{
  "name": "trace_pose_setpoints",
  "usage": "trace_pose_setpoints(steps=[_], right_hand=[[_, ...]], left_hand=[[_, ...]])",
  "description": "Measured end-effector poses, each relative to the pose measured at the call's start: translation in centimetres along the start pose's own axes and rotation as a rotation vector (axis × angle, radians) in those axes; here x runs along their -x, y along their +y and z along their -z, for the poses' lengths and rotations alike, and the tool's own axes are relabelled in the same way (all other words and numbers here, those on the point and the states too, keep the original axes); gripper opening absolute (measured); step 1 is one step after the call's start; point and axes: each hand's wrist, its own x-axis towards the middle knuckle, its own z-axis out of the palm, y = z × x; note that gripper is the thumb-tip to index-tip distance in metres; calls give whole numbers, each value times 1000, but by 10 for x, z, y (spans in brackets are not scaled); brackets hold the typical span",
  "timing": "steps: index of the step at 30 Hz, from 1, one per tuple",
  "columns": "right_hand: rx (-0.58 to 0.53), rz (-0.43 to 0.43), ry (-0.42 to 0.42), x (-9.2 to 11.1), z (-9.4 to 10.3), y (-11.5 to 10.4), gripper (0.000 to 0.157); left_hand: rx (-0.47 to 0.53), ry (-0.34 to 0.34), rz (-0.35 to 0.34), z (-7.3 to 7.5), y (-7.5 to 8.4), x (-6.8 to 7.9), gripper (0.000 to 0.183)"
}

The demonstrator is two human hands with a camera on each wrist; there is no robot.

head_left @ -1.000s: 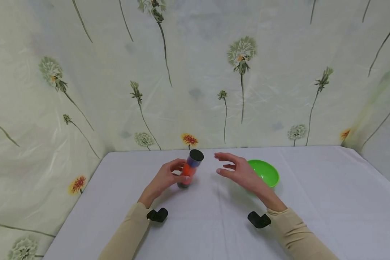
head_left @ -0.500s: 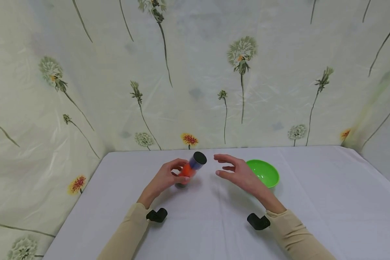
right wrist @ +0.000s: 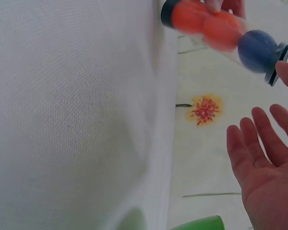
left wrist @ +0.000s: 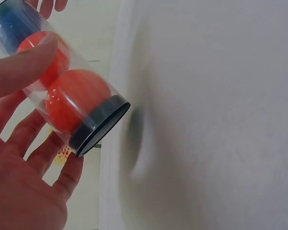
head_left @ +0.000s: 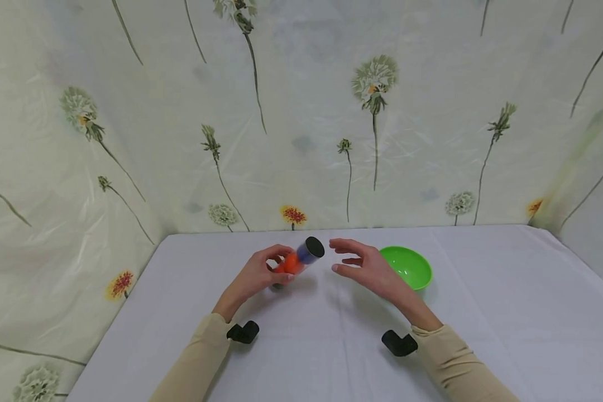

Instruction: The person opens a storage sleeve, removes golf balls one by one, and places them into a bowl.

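Note:
A clear tube point(left wrist: 98, 91) with black end caps holds two orange balls point(left wrist: 79, 100) and a blue ball point(right wrist: 257, 51). My left hand point(head_left: 258, 273) grips the tube around its orange end, the thumb across its side. The tube leans to the right, its blue end higher and its lower cap point(left wrist: 101, 125) just over the cloth. Facing that raised end, my right hand point(head_left: 371, 271) is held with spread, slightly bent fingers and nothing in it. A small gap shows between it and the tube in the head view.
Behind my right hand stands a shiny green bowl point(head_left: 411, 267), partly covered by the wrist. White cloth point(head_left: 306, 357) covers the table. A curtain with printed dandelions point(head_left: 301, 139) rises along the back and left edges.
The tube has tipped from nearly upright toward the right in my left hand, its blue end now lower and nearer my right hand. Both hands have hardly moved.

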Motion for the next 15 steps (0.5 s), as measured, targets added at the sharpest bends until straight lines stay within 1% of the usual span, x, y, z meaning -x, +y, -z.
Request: trace_pose_setpoints(steps=[7, 15], right_hand=[[5, 4, -9, 1, -1, 0, 51], [-15, 18, -12, 1, -3, -2, 51]], left_hand=[[-62, -2, -5, -1, -1, -1, 45], [-116, -13, -31, 1, 4, 1, 46]])
